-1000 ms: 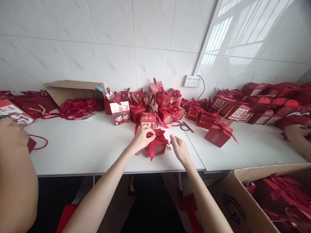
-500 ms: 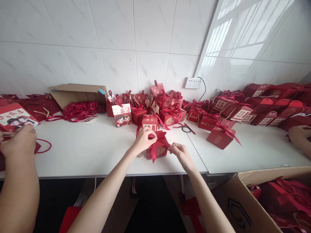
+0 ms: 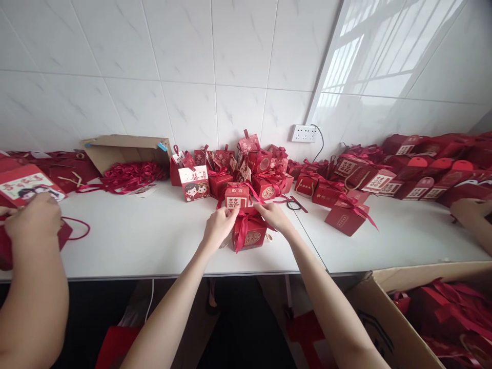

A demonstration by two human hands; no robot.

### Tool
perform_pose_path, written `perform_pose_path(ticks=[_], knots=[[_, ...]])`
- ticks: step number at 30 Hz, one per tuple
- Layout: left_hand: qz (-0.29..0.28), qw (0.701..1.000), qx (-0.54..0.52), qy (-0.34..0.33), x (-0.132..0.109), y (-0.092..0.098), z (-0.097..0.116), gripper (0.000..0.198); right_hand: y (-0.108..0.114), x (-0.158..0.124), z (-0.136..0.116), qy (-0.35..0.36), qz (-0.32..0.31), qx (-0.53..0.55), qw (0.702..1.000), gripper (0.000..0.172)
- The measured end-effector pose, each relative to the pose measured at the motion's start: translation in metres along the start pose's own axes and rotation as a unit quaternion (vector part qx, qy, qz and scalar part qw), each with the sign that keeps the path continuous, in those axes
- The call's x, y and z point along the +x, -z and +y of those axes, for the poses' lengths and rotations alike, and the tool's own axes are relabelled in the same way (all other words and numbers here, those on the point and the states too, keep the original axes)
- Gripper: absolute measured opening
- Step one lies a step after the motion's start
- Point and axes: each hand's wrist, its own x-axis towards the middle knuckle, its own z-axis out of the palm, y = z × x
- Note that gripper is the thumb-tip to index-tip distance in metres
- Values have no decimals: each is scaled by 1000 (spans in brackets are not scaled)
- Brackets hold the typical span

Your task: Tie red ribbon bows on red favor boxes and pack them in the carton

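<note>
A small red gift box with a gold round emblem stands near the front edge of the white table. A red ribbon runs over its top and hangs down its front. My left hand pinches the ribbon at the box's top left. My right hand pinches the ribbon at the box's top right, fingers closed on it. Both hands sit right on the box's lid.
A cluster of finished red boxes stands behind, more along the right. A pile of loose ribbons lies by a flat carton. Another person's hand works at left, another at right. An open carton of red boxes sits at lower right.
My right hand closed in from the box's right side, took the ribbon and moved up over the lid. My left hand stayed on the bow. The person at left shifted their hand right.
</note>
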Motion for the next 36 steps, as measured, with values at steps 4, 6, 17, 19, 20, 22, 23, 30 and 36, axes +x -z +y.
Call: perform_pose_path(ticks=[4,6,17,19,20,22,23,30,36], knots=[[31,998,-58,-22,-9,-10,-4,24,-14,-12,9,29,40,43,998,34],[56,992,-112,-15,-14,-17,-5,23,-18,-19,16,38,63,74,994,35],[81,966,-247,20,-14,-34,-15,24,-32,-29,37,20,83,235,968,36],[64,965,-254,10,-9,-33,-20,26,-26,-29,45,30,62,245,967,37],[57,964,-258,5,-7,-32,-22,26,-22,-28,48,44,41,245,968,40],[58,963,-263,-8,-6,-30,-22,26,-16,-29,55,85,-21,224,971,66],[67,962,-263,-17,-7,-29,-21,26,-13,-30,57,109,-55,202,972,82],[282,899,-201,-269,-58,-20,12,14,2,-77,47,296,79,6,952,95],[320,755,-77,-567,-119,-10,41,7,28,-140,37,397,258,-75,878,89]])
